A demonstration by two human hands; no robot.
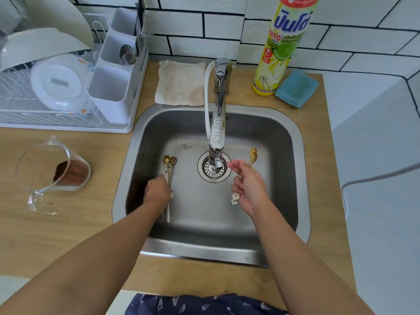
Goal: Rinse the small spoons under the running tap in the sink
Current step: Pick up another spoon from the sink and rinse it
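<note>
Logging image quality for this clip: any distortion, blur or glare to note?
Head view: wide-angle bending curves the wall tiles and counter edges; even daylight; soft glare on the sink rim; slight blur on the left hand and its spoons; right hand sharper.

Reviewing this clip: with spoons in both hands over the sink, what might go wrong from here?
1. The right hand holds its gold spoons beside the thin stream from the tap, not under it; they may go unrinsed.
2. The left hand grips a fanned bundle of spoons; one could slip into the sink.
3. Dark specks on the sink floor could stick to a dropped spoon.
</note>
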